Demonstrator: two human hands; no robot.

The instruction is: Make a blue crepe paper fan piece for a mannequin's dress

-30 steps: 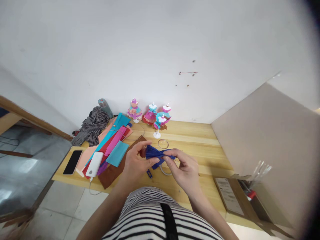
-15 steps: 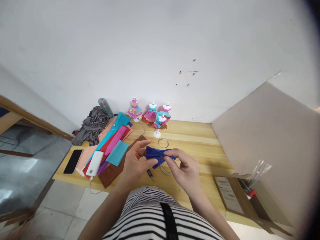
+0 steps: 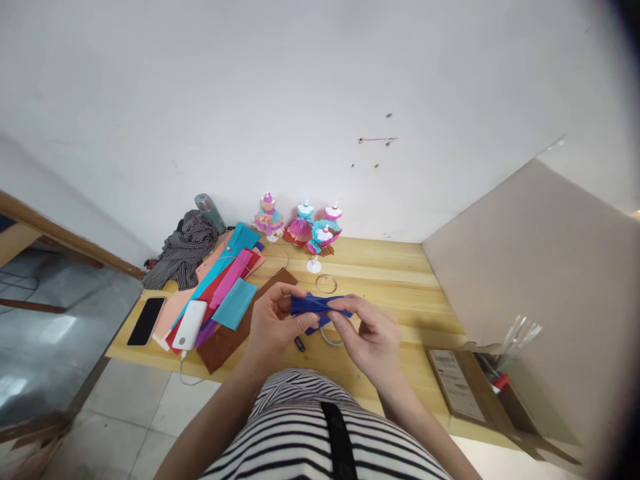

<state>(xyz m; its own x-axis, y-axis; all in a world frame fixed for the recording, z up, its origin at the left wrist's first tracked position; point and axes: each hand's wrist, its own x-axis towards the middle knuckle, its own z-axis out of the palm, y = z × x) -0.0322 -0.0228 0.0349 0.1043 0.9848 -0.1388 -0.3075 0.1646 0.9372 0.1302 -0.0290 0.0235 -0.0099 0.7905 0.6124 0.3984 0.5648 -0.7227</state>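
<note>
Both my hands hold a pleated strip of dark blue crepe paper [image 3: 316, 305] just above the wooden table [image 3: 400, 293]. My left hand [image 3: 273, 327] pinches its left end between thumb and fingers. At the right end, my right hand [image 3: 367, 337] grips the strip with curled fingers. Under my hands lie a small blue clip [image 3: 299, 344] and a wire ring [image 3: 330, 337]. Another clear ring [image 3: 326, 285] lies just beyond the paper.
Sheets of coloured paper [image 3: 225, 287] are stacked at the left with a white power bank [image 3: 189, 325] and a black phone [image 3: 145, 321]. Several small dolls in paper dresses [image 3: 300, 230] stand by the wall. A striped cloth [image 3: 183, 250], a bottle [image 3: 210, 212] and a cardboard box [image 3: 480, 393] are there too.
The blue paper has been squeezed flatter and narrower between my hands. The view has shifted slightly.
</note>
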